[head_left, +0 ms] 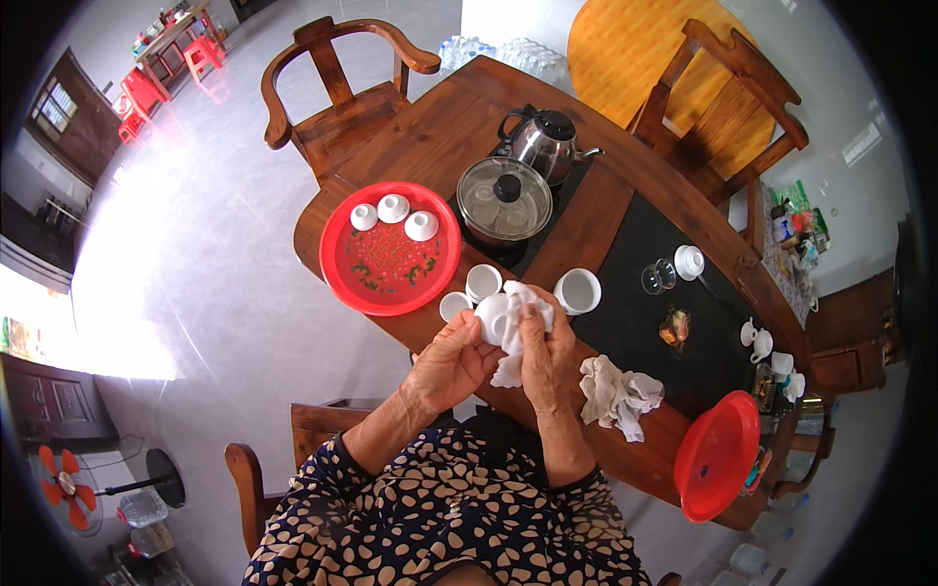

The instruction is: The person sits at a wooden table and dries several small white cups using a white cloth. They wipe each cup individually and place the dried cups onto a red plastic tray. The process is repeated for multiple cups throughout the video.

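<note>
My left hand [449,366] grips a small white teacup [492,314] by its side, above the table's near edge. A white cloth [529,311] is bunched in my right hand [547,354] and pressed against the cup. Just beyond my hands stand two white cups [484,280], side by side, and a wider white cup [578,291] to the right. Three small white bowl-shaped cups [421,226] rest upside down in the red round tray [342,278] at left. A crumpled whitish cloth [618,398] lies right of my right hand.
A lidded glass pot [479,210] and a steel kettle [547,146] stand at the table's far side. At right are a small glass pitcher [659,276], a white lidded cup [689,262], several small white pieces [760,344] and a red basin [718,454]. Wooden chairs [337,88] surround the table.
</note>
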